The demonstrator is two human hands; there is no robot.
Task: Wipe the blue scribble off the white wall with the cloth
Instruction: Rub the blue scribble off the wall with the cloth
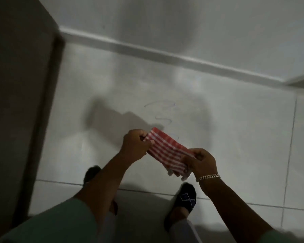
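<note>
Both hands hold the cloth point(167, 151), a red-and-white checked piece stretched between them in the air. The left hand point(136, 146) has its fingers point(144, 137) curled tight, pinching the cloth's upper left corner. The right hand point(203, 161) has its fingers point(197, 154) closed on the cloth's right edge, thumb on top; a bracelet point(208, 177) sits on that wrist. The cloth's lower end hangs loose in folds below the right hand.

The scribble point(162, 112) is a faint looping line on the pale surface just above the cloth, apart from it; its lowest loop runs behind the cloth's top edge and is partly hidden. It is so faint that its colour is hard to make out. The picture is blurred and dim. A baseboard point(165, 56) crosses above, and a dark panel point(23, 102) fills the left side. Two dark socks point(186, 199) show below the hands, the left one mostly hidden by the forearm.
</note>
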